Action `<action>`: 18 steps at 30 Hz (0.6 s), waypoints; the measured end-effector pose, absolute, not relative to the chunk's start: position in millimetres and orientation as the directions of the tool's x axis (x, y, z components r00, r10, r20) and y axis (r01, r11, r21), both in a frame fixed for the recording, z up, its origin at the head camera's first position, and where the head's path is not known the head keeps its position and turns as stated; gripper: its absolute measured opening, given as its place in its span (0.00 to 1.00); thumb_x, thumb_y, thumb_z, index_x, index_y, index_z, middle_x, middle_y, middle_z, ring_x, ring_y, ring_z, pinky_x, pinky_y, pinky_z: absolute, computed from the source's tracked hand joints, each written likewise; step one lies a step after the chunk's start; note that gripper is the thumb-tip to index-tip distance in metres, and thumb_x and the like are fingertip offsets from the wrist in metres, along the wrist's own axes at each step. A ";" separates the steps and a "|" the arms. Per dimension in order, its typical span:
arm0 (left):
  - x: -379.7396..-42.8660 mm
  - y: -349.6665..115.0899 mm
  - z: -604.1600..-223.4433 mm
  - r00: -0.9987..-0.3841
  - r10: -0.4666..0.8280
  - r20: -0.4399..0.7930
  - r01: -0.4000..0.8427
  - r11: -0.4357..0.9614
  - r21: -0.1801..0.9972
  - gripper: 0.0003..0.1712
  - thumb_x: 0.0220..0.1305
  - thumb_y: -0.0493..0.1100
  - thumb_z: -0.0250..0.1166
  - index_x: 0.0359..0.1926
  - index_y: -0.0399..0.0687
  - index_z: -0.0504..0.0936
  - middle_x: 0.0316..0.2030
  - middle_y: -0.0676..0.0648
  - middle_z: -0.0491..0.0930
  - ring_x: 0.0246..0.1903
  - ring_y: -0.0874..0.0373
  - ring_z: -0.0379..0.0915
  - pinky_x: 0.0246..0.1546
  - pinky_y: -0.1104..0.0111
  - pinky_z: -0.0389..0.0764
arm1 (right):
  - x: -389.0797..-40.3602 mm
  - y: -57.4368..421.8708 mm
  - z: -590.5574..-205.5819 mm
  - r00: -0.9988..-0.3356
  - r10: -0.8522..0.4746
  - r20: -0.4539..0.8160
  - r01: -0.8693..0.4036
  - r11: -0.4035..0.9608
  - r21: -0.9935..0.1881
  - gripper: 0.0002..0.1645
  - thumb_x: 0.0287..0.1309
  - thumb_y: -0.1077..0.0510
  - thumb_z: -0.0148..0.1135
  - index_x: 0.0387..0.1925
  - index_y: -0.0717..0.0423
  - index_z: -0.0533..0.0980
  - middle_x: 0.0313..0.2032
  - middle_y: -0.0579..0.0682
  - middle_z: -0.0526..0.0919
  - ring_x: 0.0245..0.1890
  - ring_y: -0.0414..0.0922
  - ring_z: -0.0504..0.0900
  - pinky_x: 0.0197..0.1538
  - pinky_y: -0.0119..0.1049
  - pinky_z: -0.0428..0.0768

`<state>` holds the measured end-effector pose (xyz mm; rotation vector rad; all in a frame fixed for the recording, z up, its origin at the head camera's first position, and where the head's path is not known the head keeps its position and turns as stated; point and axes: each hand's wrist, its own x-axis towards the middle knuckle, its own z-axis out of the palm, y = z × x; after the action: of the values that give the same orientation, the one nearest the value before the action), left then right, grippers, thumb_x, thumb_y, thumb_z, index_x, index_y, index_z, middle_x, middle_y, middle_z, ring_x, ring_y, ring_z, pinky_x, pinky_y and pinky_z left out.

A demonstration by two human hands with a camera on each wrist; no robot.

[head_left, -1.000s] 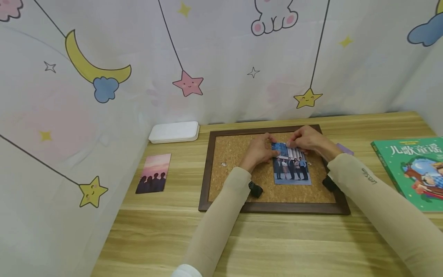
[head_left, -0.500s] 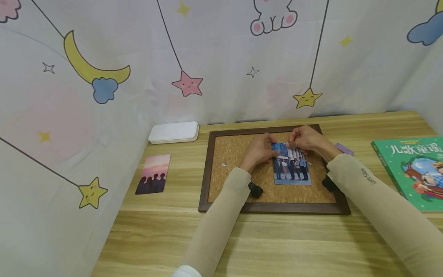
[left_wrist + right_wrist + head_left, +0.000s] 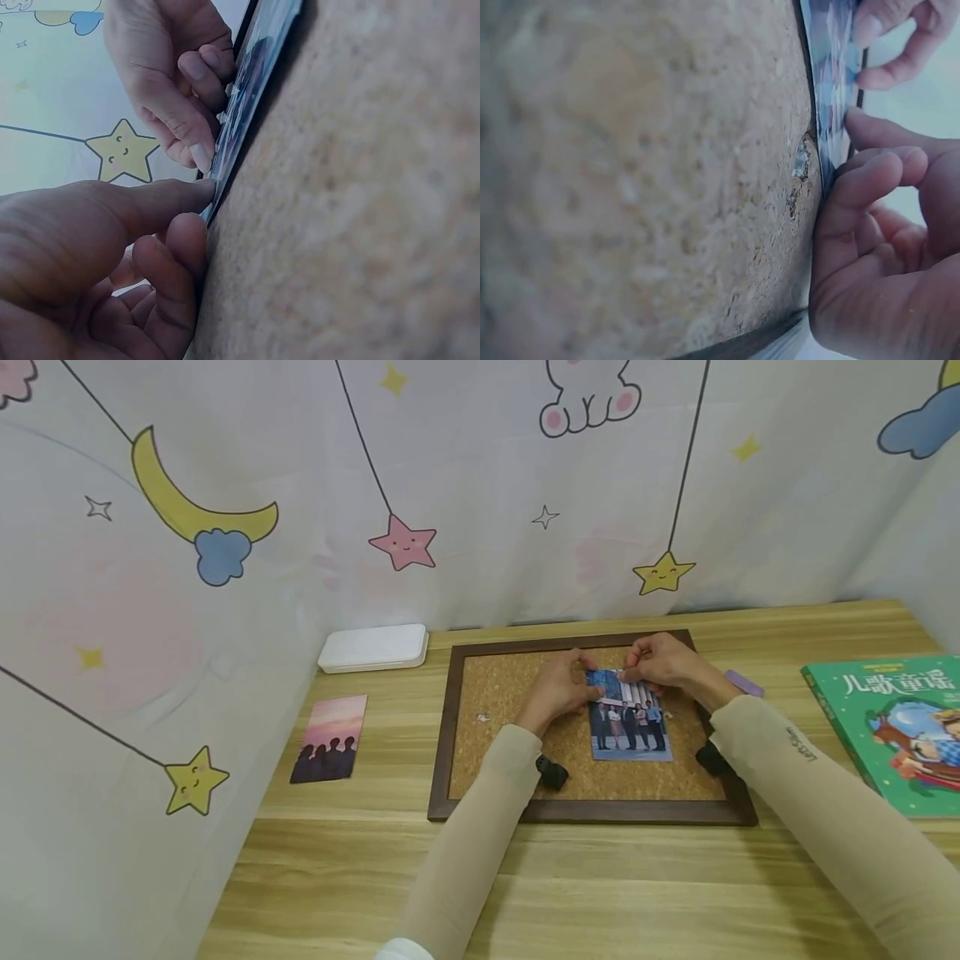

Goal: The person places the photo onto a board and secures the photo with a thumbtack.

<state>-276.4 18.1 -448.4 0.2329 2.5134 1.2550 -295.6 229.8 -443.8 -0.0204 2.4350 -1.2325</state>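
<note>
A photo (image 3: 630,727) of several people before a columned building lies on a brown-framed corkboard (image 3: 495,681). My left hand (image 3: 557,692) holds its upper left edge, thumb on the face and the other fingers curled at the edge, as the left wrist view shows. At the top edge, my right hand (image 3: 663,660) pinches with thumb and curled finger; its fingertips hide any small thing there. In the right wrist view, the right thumb (image 3: 877,131) meets the photo face. A small clear bit (image 3: 801,161) sits on the cork beside the photo, and another (image 3: 483,717) lies further left.
Left of the board lies a second photo (image 3: 330,739) with silhouettes against a pink sky. A white case (image 3: 375,647) stands at the back left. To the right are a purple piece (image 3: 744,683) by the frame and a green children's book (image 3: 892,718).
Both hands stay at the top of the photo with hardly any movement. The whole head view has shifted very slightly left.
</note>
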 end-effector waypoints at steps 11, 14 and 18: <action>-276.7 18.9 -447.4 -0.936 0.283 -0.211 0.004 0.606 0.796 0.22 0.68 0.37 0.76 0.60 0.47 0.81 0.20 0.51 0.74 0.16 0.62 0.72 0.19 0.72 0.73 | -296.9 236.3 -444.9 -0.900 -0.195 -0.390 0.221 0.567 -0.793 0.13 0.75 0.53 0.63 0.45 0.60 0.74 0.20 0.42 0.72 0.19 0.38 0.72 0.25 0.33 0.74; -276.6 18.9 -447.8 -0.938 0.273 -0.215 -0.006 0.605 0.796 0.22 0.67 0.37 0.76 0.60 0.47 0.81 0.20 0.52 0.74 0.16 0.62 0.71 0.19 0.72 0.73 | -297.3 236.9 -444.9 -0.890 -0.203 -0.408 0.252 0.526 -0.812 0.14 0.77 0.51 0.61 0.45 0.59 0.72 0.21 0.41 0.71 0.20 0.39 0.72 0.26 0.33 0.74; -276.6 16.2 -447.1 -0.928 0.298 -0.224 -0.007 0.585 0.811 0.23 0.68 0.39 0.75 0.61 0.46 0.80 0.21 0.51 0.75 0.17 0.61 0.73 0.20 0.72 0.74 | -295.3 237.4 -442.0 -0.888 -0.223 -0.402 0.254 0.491 -0.833 0.15 0.78 0.50 0.60 0.45 0.58 0.70 0.22 0.41 0.70 0.21 0.40 0.71 0.26 0.35 0.74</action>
<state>-276.6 16.2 -447.1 0.2365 2.4816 1.2715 -295.3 237.4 -442.0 0.0260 2.2772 -1.3829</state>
